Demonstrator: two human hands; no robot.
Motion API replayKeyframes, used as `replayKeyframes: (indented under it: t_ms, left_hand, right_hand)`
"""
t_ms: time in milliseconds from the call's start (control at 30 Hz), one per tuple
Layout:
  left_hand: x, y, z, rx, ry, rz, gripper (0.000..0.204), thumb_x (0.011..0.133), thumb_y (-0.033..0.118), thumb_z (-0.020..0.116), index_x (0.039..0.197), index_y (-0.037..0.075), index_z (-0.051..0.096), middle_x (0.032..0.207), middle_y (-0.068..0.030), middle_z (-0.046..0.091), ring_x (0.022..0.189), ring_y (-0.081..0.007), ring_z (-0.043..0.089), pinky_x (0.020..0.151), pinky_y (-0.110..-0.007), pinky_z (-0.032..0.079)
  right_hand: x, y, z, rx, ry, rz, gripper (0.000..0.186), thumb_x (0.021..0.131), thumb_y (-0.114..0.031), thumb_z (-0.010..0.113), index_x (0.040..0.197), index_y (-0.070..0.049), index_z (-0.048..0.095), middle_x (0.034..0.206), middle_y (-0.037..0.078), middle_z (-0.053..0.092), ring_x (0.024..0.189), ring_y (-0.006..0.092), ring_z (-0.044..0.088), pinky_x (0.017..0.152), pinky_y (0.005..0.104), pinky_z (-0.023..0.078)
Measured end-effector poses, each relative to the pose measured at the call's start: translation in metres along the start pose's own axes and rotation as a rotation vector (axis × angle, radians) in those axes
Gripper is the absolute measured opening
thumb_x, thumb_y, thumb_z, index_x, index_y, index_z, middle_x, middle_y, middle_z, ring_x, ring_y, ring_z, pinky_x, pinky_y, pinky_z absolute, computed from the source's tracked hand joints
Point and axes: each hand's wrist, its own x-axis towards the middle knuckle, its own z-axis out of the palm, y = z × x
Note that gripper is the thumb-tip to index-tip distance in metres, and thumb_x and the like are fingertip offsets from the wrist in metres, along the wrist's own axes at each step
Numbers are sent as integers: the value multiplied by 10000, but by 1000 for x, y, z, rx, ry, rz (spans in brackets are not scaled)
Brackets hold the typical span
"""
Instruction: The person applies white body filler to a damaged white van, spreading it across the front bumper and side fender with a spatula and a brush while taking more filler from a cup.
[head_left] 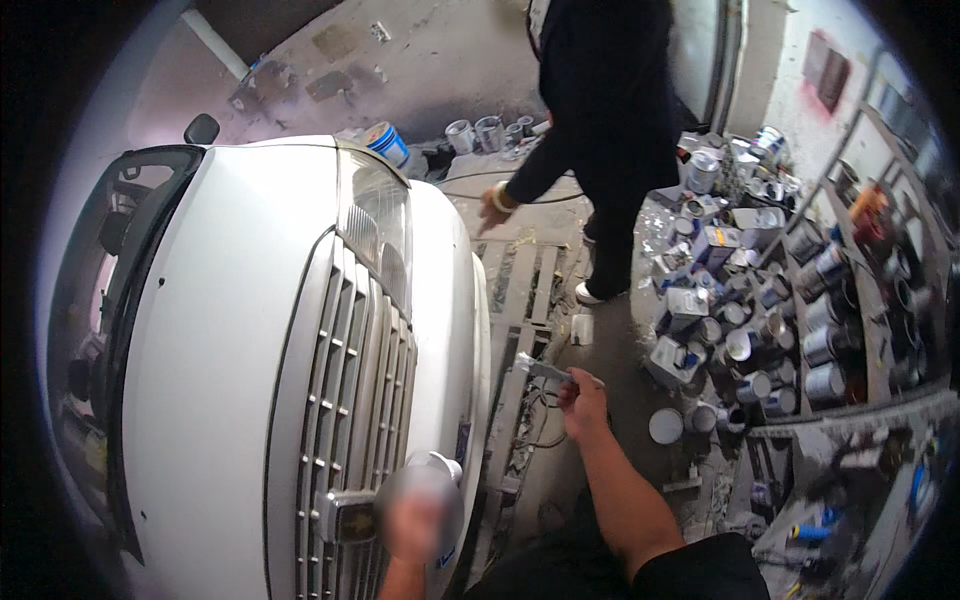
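My right hand (582, 402) is closed around a flat, narrow grey putty knife (545, 370), its far end smeared whitish and pointing left toward the bumper. Close to the grille at the lower middle is my left hand (412, 530), its fingers hidden by a blur. A white rounded object (436, 460) shows just beyond that hand; whether the hand grips it is not visible. Beside it, a square emblem (352, 518) stands on the grille (345, 370) of a white vehicle (220, 330), which fills the left side.
Another person in dark clothes (610, 110) stands ahead, one arm reaching toward the bumper (445, 300). Paint cans (740, 345) crowd the floor at right, beside a loaded shelf (850, 240). A floor grating (525, 285) and a hose (535, 200) lie by the vehicle. A blue-and-white bucket (386, 145) stands beyond the headlight.
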Motion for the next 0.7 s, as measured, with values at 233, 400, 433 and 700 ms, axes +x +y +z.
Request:
replayKeyframes:
  t_ms: [233, 400, 433, 700]
  left_hand:
    - [55, 28, 71, -111, 256, -187, 109, 863, 86, 528, 781, 35, 480, 1142, -233, 559, 748, -257, 610, 674, -379, 561]
    - [78, 59, 109, -157, 306, -285, 109, 863, 94, 531, 790, 27, 485, 1138, -239, 561, 725, -253, 620, 680, -380, 562]
    - [80, 69, 116, -198, 329, -323, 109, 862, 95, 533, 792, 26, 487, 1136, -239, 562, 720, -253, 622, 682, -381, 562]
    - [90, 93, 146, -299, 497, -395, 102, 861, 96, 536, 811, 16, 498, 1139, -239, 561, 749, -260, 623, 696, -390, 555]
  right_hand:
    - [159, 0, 84, -118, -36, 86, 256, 901, -235, 548, 1063, -45, 492, 762, 34, 523, 643, 131, 508, 590, 289, 445]
    - [251, -2, 164, -157, -87, 111, 287, 909, -229, 539, 1107, -33, 468, 775, 45, 545, 657, 131, 528, 602, 289, 453]
    - [261, 2, 176, -148, -94, 66, 234, 892, -160, 539, 1055, 0, 490, 762, 57, 563, 617, 135, 556, 560, 250, 469]
    - [307, 37, 224, -600, -143, -99, 234, 845, -211, 603, 989, -26, 608, 771, 69, 640, 657, 120, 612, 625, 255, 489]
